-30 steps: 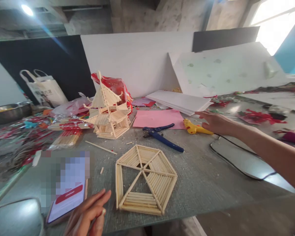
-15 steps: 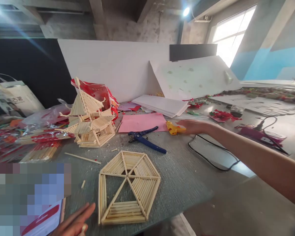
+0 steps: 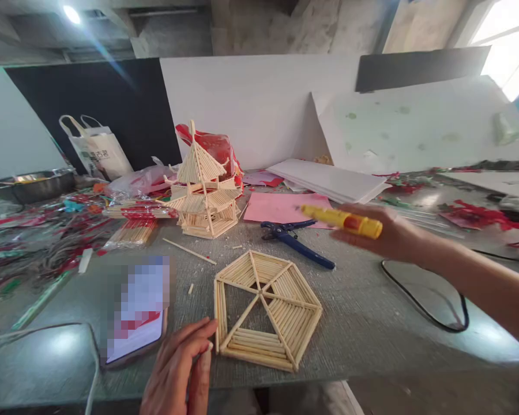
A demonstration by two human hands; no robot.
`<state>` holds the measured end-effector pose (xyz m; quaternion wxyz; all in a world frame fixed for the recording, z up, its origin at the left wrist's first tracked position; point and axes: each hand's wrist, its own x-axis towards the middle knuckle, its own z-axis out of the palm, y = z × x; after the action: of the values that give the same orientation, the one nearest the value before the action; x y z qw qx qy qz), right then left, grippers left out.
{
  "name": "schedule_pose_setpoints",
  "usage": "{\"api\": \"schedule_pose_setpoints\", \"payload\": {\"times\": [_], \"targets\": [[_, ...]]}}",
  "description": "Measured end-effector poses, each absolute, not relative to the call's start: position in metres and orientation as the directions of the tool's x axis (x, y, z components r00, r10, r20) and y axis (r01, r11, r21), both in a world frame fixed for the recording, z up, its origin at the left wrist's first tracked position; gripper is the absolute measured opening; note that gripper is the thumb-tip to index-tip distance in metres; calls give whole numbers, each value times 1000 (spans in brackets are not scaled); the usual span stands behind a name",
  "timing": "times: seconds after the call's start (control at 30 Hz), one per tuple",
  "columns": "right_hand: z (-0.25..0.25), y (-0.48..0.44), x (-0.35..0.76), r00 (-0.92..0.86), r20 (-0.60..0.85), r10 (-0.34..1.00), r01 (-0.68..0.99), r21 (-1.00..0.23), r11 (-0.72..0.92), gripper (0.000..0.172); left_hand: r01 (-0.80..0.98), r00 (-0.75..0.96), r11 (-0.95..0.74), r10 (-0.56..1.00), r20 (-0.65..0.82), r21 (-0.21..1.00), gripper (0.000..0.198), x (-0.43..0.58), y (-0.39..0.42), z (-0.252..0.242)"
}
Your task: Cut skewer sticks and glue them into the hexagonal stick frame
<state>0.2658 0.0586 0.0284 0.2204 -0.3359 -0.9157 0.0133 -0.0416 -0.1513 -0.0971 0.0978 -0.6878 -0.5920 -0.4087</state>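
My right hand (image 3: 387, 233) grips a yellow hot glue gun (image 3: 341, 221), blurred by motion, raised over the table near the pink paper. At the lower left, the fingers of my left hand (image 3: 179, 369) are closed together, with what looks like the pale tip of a small wooden stick (image 3: 210, 346) between them; the rest is hidden. That hand is beside the left edge of a flat polygonal frame of wooden sticks (image 3: 281, 291). Several of the frame's wedges are filled with parallel sticks, others partly open. Blue-handled cutters (image 3: 303, 249) lie behind the frame.
A stick-built pagoda model (image 3: 205, 202) stands at the back. Left of the frame lie a phone (image 3: 136, 340), a loose stick (image 3: 190, 252) and bundled sticks (image 3: 132, 233). Pink paper (image 3: 281, 207) and white boards (image 3: 328, 177) lie behind. A black cable (image 3: 424, 320) loops at right.
My right hand has lifted the glue gun off the table and turned it. My left hand has come further into view, up against the frame's left side. The view has swung left.
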Motion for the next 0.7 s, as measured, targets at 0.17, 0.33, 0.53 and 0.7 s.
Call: {"api": "schedule_pose_setpoints", "payload": {"times": [0.17,0.33,0.53,0.7], "targets": [[18,5,208,-982,69,176,129,-439,889,13,895,-23,-296,714,700,332,20,-45,-148,-100],[1,1,193,-990,-19,137,133,-405,905,14,887,-3,-328,699,715,325,21,-47,-149,-101],[-5,6,190,-995,-20,94,93,-411,907,15,877,-16,-338,690,724,342,21,-45,-148,-102],[-10,6,185,-996,-43,81,92,-381,920,17,875,-22,-333,699,715,352,21,-44,-149,-103]]}}
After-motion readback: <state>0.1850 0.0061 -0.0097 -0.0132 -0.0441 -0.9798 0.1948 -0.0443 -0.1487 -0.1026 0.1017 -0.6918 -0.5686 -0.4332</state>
